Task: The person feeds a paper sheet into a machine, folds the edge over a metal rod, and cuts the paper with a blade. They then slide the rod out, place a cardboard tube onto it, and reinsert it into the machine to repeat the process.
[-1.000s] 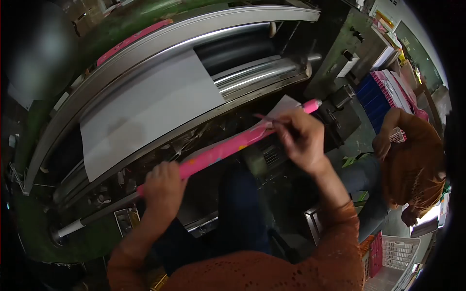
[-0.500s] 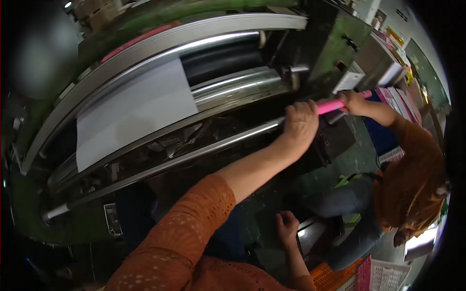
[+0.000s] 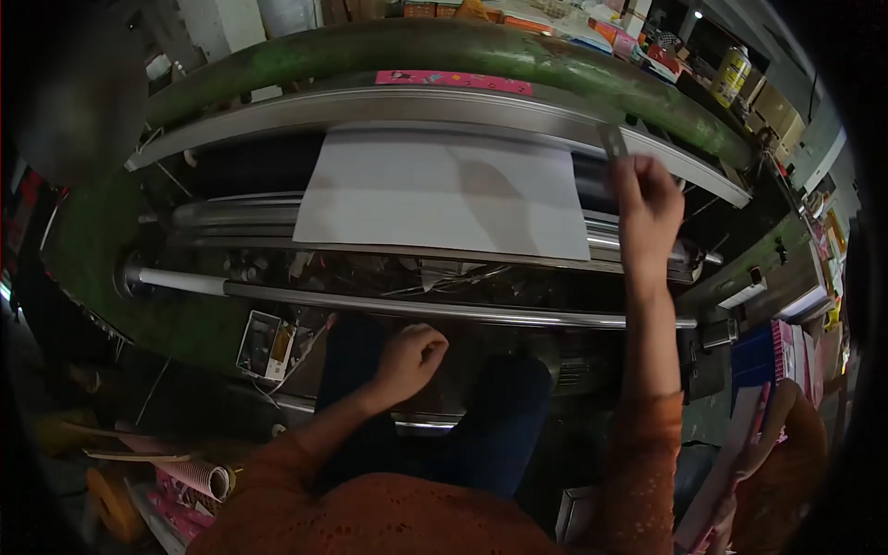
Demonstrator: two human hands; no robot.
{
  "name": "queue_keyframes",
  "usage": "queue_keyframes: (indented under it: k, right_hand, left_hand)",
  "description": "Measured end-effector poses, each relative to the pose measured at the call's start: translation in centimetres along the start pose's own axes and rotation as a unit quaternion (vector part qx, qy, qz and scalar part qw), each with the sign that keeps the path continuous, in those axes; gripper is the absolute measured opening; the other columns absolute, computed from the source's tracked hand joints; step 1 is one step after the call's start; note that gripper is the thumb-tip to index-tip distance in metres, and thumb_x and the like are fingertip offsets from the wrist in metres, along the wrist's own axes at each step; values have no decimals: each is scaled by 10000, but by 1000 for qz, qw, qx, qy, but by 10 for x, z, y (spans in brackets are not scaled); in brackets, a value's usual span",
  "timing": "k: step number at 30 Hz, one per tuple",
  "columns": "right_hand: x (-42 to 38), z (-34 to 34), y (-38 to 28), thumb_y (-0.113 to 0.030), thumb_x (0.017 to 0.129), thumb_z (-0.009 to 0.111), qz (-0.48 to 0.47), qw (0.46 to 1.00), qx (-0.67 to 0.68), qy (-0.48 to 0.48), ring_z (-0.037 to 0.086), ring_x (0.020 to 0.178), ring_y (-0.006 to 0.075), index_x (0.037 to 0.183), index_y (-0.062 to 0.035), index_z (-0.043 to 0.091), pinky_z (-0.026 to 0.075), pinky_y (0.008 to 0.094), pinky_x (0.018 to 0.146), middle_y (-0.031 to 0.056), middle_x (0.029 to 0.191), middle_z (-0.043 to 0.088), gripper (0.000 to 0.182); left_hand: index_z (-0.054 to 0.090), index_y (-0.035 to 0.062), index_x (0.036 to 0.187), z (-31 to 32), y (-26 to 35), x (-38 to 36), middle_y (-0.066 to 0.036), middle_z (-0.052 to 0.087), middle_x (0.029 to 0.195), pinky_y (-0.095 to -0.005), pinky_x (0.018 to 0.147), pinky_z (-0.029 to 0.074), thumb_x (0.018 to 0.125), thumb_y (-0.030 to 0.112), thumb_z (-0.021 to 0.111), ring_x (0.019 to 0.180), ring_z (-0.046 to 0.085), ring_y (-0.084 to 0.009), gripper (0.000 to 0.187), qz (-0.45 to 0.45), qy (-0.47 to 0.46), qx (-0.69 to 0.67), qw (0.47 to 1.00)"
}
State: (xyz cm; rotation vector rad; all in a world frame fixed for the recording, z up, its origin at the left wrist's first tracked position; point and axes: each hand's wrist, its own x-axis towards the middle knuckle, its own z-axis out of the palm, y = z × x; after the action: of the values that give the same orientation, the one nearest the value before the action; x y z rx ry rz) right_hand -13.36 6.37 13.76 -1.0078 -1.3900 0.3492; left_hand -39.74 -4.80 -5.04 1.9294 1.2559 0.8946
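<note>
My right hand is raised over the right end of the machine, fingers closed round a short flat grey tool that is blurred and sticks up past the fingertips. Its exact kind I cannot tell. Left of that hand, a white sheet hangs out over the rollers, with shadows falling across it. Above my lap my left hand is curled, with nothing showing in it. A metal bar with a white sleeve at its left end runs between the sheet and my left hand.
Behind the rollers lies a green tube with a pink printed strip in front. A small white box sits below the bar. At right a co-worker's hands hold a pink-and-white sheet or roll. Rolled material lies lower left.
The view has swung left. My left hand has let go of the pink roll, which the co-worker's hand also held, and come back to my lap. My right hand has risen, holding the grey tool.
</note>
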Motion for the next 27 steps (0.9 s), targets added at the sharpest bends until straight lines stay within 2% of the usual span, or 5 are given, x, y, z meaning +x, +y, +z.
queue_keyframes:
  k: [6, 10, 13, 20, 27]
  right_hand:
    - [152, 104, 31, -230, 872, 642, 174, 981, 90, 8, 595, 580, 128, 826, 19, 688, 451, 256, 563, 96, 746, 692, 257]
    - [6, 93, -46, -307, 913, 552, 208, 964, 80, -143, 533, 554, 93, 900, -15, 687, 374, 225, 499, 56, 711, 672, 323]
    - [-131, 72, -27, -241, 902, 585, 428, 699, 19, -573, 665, 684, 155, 1015, -7, 650, 462, 206, 538, 108, 827, 705, 268]
    - [-201, -14, 140, -178, 930, 618, 480, 773, 389, 144, 622, 837, 129, 1033, -82, 616, 531, 291, 726, 27, 912, 658, 141]
    - [-219, -23, 103, -78, 868, 662, 409, 829, 347, 156, 567, 711, 128, 774, -82, 594, 466, 258, 695, 12, 757, 599, 116]
  left_hand:
    - [617, 16, 1057, -29, -80, 1, -69, 651, 959, -270, 703, 506, 951, 162, 589, 863, 627, -131, 183, -86, 161, -328, 927]
    - [565, 35, 1154, -62, -94, 11, -46, 611, 1047, -289, 806, 502, 953, 235, 600, 946, 600, -137, 286, -92, 203, -494, 841]
    - [548, 42, 1171, -70, -111, 11, -42, 598, 1052, -309, 844, 497, 944, 268, 619, 971, 594, -147, 328, -89, 221, -561, 793]
    - [619, 49, 989, -75, -115, -12, -43, 634, 889, -284, 725, 517, 930, 166, 633, 797, 627, -138, 132, -65, 264, -570, 775]
    - [657, 50, 924, -85, -84, -46, -43, 664, 789, -274, 708, 512, 928, 175, 631, 723, 638, -129, 128, -133, 247, -511, 813]
